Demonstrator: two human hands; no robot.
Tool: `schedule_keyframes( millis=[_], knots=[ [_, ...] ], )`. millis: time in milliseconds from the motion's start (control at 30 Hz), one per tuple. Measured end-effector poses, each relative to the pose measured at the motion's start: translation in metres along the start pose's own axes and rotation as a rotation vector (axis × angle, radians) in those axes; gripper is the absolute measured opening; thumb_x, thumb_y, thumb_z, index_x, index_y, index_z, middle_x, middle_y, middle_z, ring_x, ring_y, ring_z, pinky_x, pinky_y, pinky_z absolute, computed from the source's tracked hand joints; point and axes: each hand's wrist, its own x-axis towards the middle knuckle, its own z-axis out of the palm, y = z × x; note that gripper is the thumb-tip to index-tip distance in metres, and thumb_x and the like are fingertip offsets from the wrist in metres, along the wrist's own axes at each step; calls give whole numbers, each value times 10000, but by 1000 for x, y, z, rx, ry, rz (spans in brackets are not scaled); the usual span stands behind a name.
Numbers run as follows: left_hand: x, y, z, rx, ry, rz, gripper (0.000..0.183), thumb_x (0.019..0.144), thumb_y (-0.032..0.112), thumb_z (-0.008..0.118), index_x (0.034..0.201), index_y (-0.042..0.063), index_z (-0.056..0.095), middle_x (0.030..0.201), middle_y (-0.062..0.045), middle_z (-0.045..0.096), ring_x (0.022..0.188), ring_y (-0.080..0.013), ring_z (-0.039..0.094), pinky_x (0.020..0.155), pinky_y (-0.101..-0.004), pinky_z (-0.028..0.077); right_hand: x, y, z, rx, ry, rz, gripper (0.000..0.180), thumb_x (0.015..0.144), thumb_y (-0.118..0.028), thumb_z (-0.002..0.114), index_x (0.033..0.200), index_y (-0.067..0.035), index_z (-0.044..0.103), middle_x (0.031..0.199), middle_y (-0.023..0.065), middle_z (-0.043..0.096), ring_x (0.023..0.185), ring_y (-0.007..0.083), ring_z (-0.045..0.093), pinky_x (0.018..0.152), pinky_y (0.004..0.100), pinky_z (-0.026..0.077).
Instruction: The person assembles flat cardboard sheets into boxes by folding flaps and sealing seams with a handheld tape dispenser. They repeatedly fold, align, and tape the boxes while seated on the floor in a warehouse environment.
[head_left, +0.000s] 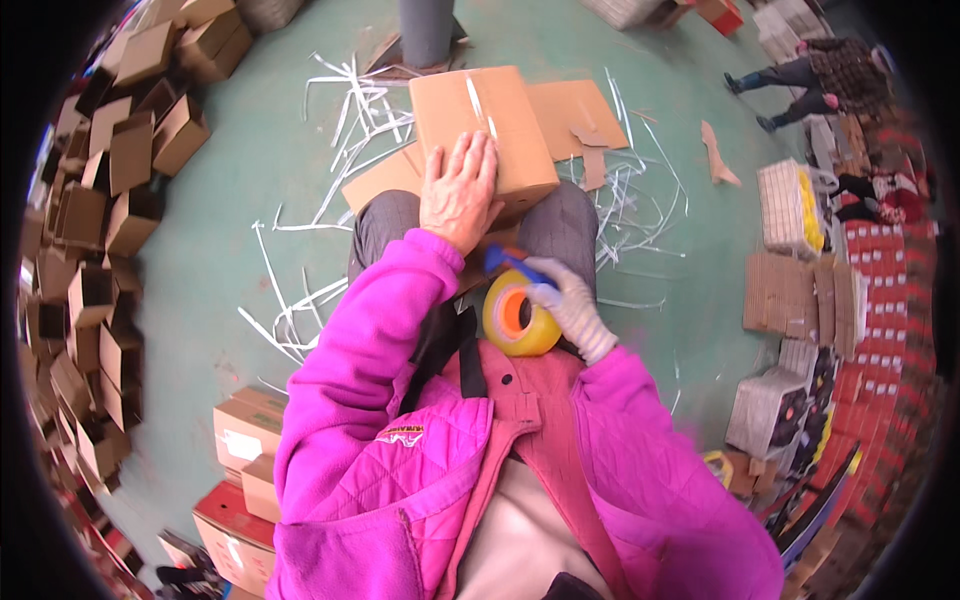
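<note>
A brown cardboard box (517, 127) rests before my knees, with a shiny strip of tape along its upper face. My bare left hand (461, 184) lies flat on the box's near side of that face, fingers pointing away from me. In a striped knit glove, my right hand (566, 300) grips a blue tape dispenser (536, 276) that carries a large roll of yellowish packing tape (499, 322) with an orange core. The dispenser is above my lap, just short of the box, and looks slightly blurred. Its cutting end is not clear.
Flat cardboard pieces (577, 112) and loose white strapping (630, 206) lie on the green floor around the box. A grey post (426, 34) stands ahead. Many open cartons (131, 154) are piled left, closed boxes (244, 431) nearer. Right are baskets (784, 206), folded cardboard (780, 296) and a person (844, 75).
</note>
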Motion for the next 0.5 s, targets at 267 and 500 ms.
schedule_keyframes(
  millis=[267,500],
  knots=[
    [-28,-3,15,-70,326,3,637,668,300,809,1209,28,611,1303,-119,583,1249,-269,544,1067,-492,369,-4,-101,-56,148,380,-535,628,732,-153,705,1323,-9,548,1232,116,601,1105,201,591,985,330,457],
    [-29,-3,27,-206,412,-47,521,674,212,798,1113,-8,624,1189,-144,615,1187,-308,585,1000,-451,465,115,-162,-2,-337,476,-788,518,732,-240,766,1203,-65,641,1047,139,708,914,272,706,837,353,543]
  ],
)
